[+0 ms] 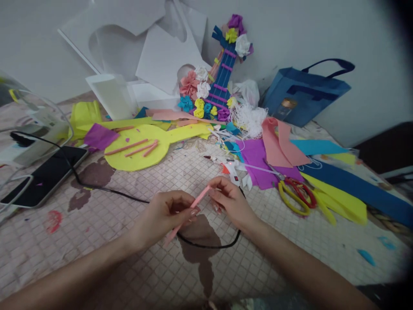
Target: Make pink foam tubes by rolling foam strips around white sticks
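Note:
A narrow pink paper strip (201, 196) slants between my two hands above the table. My left hand (172, 211) pinches it around the middle, and its lower end hangs free past my fingers. At the upper end my right hand (227, 198) grips the tip between thumb and fingers. Beyond them lies a yellow guitar-shaped cutout (145, 150) with several thin pink rolled sticks (127, 147) on top. A white hot glue gun (230, 167) with a small red light rests just past my right hand, its black cable (209, 246) looping under my hands.
Scissors (293, 196) with yellow and red handles lie right, among purple (254, 159), yellow and blue paper. A decorated blue guitar (222, 77) leans at the back near a blue bag (303, 94). Left are a phone (45, 174) and a power strip (35, 137).

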A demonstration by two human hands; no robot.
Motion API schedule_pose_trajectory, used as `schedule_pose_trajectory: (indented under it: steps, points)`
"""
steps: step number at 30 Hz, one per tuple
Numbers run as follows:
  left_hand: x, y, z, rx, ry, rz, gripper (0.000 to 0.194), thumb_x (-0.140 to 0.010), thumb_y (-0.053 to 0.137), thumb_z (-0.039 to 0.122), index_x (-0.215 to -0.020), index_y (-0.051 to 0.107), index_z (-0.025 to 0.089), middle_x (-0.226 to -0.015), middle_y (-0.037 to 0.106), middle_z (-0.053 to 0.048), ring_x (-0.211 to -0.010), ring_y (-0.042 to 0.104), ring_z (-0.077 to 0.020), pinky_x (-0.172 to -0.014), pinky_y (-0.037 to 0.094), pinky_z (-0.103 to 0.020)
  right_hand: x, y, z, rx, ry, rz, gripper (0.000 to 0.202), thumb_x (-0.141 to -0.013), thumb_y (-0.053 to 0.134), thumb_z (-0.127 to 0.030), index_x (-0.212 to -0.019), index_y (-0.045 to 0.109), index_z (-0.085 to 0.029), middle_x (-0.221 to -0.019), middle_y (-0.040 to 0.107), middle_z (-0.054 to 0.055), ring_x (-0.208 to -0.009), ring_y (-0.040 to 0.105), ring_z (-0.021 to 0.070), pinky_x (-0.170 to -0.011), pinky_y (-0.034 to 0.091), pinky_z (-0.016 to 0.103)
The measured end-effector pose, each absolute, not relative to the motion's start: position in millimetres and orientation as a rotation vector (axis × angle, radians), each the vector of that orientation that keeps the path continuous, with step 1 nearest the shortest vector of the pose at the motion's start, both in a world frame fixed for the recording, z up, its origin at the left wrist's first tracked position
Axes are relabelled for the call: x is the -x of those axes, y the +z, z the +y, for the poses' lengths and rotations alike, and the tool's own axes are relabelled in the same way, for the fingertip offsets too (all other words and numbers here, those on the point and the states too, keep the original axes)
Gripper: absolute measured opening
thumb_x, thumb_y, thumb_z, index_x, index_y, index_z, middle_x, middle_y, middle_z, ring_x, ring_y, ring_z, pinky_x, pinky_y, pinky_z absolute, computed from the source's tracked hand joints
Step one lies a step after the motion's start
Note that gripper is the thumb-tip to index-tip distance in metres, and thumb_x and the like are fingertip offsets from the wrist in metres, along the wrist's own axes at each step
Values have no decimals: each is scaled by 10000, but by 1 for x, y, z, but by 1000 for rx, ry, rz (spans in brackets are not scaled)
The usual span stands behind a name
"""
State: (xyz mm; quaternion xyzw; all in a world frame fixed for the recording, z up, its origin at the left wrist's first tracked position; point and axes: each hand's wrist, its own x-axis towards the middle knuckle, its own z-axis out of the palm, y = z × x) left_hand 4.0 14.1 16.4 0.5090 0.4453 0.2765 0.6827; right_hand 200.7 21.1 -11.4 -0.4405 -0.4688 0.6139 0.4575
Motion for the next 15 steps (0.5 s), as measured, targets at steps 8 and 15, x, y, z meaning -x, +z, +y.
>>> schedule_pose_trajectory:
  steps: [8,15]
  points:
    - [-1,17,16,-706,577,850,245,-689,759,276,-831,615,138,-666,674,-29,-610,638,-126,-593,540,-245,-199,-9,27,1148,1479,-1276,321,-838,565,-435,-644,525,-181,-466,415,-73,-377,361,52,-357,274,176]
    - [-3,17,15,-789,593,873,238,-688,752,290,-827,631,139,-682,639,-10,-636,619,-122,-602,530,-249,-186,3,34,866,1788,-1128,233,-803,613,-418,-836,598,-188,-602,515,-51,-425,434,52,-367,340,164]
